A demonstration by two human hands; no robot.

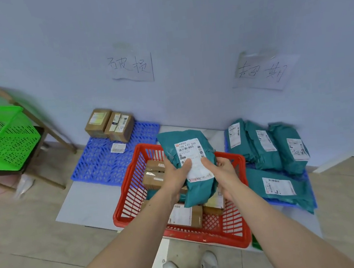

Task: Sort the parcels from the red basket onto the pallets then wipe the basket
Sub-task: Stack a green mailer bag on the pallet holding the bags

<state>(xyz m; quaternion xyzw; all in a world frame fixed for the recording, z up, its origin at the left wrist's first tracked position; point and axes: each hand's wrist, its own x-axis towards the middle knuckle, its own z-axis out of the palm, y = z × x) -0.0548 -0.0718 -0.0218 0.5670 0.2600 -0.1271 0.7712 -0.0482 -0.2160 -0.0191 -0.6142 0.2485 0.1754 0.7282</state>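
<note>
Above the red basket (131, 189) I hold a teal parcel bag (170, 143), label facing me. My left hand (175, 174) grips its left side, thumb on the white label. My right hand (219, 168) grips the right side, thumb on the label too. Several brown cardboard boxes (154, 174) lie in the basket under the bag. The left blue pallet (102, 160) carries two brown boxes (110, 123) and a loose label. The right blue pallet (287, 202) is mostly covered by several teal bags (268, 145).
A green basket (4, 136) rests on a folding chair (50, 130) at the left. Two handwritten paper signs (131, 67) hang on the wall above the pallets. A grey mat (89, 203) lies under the red basket. My shoes (189, 267) stand just behind it.
</note>
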